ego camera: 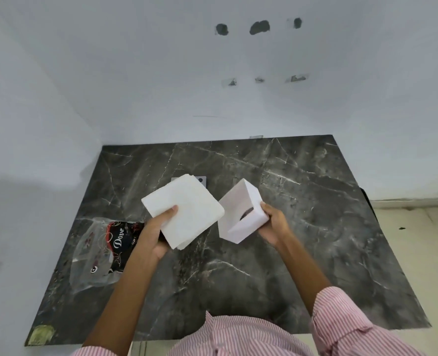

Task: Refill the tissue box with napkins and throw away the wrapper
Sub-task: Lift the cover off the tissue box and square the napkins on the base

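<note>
My left hand [159, 232] grips a thick stack of white napkins [184, 209], held above the table with the thumb on top. Just to its right, my right hand [274, 224] holds a white cube-shaped tissue box [241, 209] tilted, with its open side facing me and a dark slot visible inside. The stack and the box almost touch at their near edges. A crumpled clear plastic wrapper [97, 255] with a dark red and black "Dove" print lies flat on the table to the left of my left forearm.
The dark marble table [302, 227] stands in a corner, with white walls behind and to the left. A small grey item [202, 180] peeks out behind the napkins. A yellowish patch [42, 334] marks the front left corner. Tiled floor [418, 240] lies to the right.
</note>
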